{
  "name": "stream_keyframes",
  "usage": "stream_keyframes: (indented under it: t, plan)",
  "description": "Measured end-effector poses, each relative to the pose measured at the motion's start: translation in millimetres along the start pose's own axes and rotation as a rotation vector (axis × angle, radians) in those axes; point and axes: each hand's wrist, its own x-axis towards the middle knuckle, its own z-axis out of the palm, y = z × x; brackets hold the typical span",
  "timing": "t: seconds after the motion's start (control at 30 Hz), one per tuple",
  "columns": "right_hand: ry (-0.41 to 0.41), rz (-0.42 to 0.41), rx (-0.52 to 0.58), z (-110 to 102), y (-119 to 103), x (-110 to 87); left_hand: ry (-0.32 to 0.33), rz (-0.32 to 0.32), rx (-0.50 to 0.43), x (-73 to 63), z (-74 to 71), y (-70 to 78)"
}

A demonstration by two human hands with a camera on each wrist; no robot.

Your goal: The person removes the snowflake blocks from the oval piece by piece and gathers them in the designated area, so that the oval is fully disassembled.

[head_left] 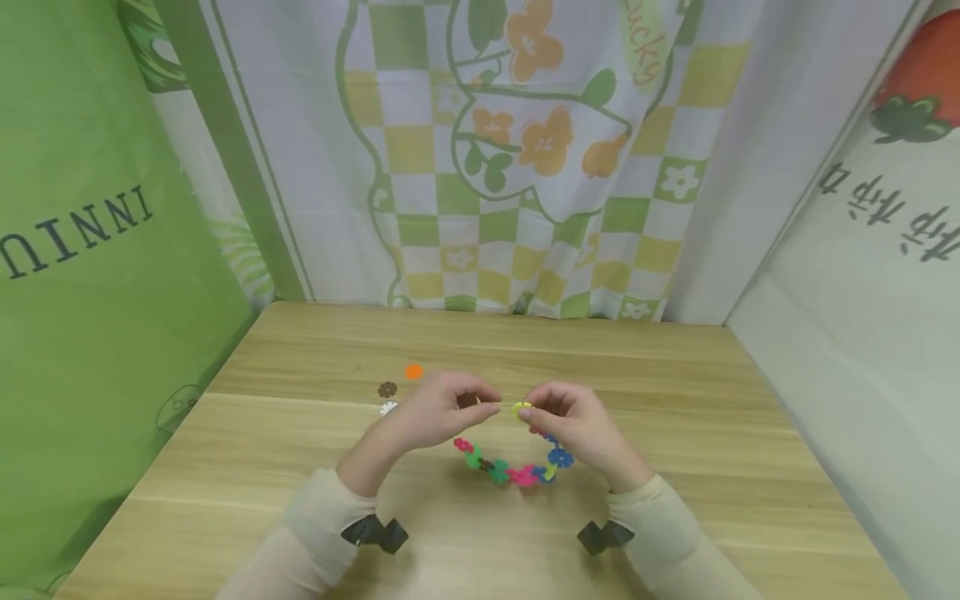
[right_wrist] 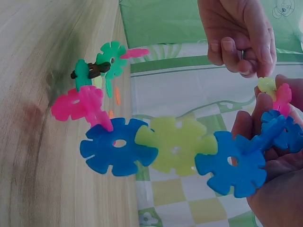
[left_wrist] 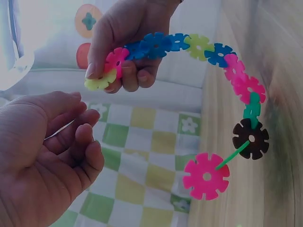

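Observation:
A curved chain of interlocking flower-shaped plastic discs (head_left: 498, 472) in pink, green, brown, blue and yellow hangs from my right hand (head_left: 581, 425). Thumb and fingers of that hand pinch the yellow end disc (left_wrist: 100, 80), which is joined to a pink disc (left_wrist: 117, 57). Blue discs (right_wrist: 232, 163) run along the right palm. At the chain's far end, a pink disc (left_wrist: 206, 176) dangles from a thin green one. My left hand (head_left: 442, 408) hovers just left of the yellow disc, fingers loosely bent, with nothing visible between thumb and fingertips.
Loose discs lie on the wooden table (head_left: 675, 375) beyond the left forearm: an orange one (head_left: 414, 372), a brown one (head_left: 387, 389) and a white one (head_left: 387, 408). A checked curtain (head_left: 495, 242) hangs behind the table's back edge, with a green cloth (head_left: 97, 333) at the left side.

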Motion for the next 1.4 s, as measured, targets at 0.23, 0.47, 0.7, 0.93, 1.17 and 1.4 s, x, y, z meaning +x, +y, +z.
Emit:
stream_keyframes:
  t: [0.23, 0.47, 0.7, 0.93, 1.17, 1.4]
  plan:
    - [-0.014, -0.022, 0.003, 3, 0, 1.0, -0.022, 0.007, -0.019, 5.1, 8.3, 0.0]
    - [-0.026, -0.043, 0.015, 4, -1, 2.1, -0.017, 0.036, -0.046, 7.5, 12.2, -1.5]
    - [-0.033, -0.058, 0.022, 6, -3, 1.9, -0.010, 0.038, -0.040, 8.1, 16.1, -2.0]
    - [-0.043, -0.055, 0.030, 6, -5, 1.3, -0.005, 0.001, -0.044, 7.1, 16.9, -0.4]
    - [-0.054, -0.026, 0.029, 2, -4, 1.0, 0.003, -0.061, -0.081, 4.7, 12.5, 1.8]
    - [-0.048, 0.017, 0.009, 3, -6, 0.6, 0.046, -0.086, -0.120, 1.3, 7.4, 0.3]
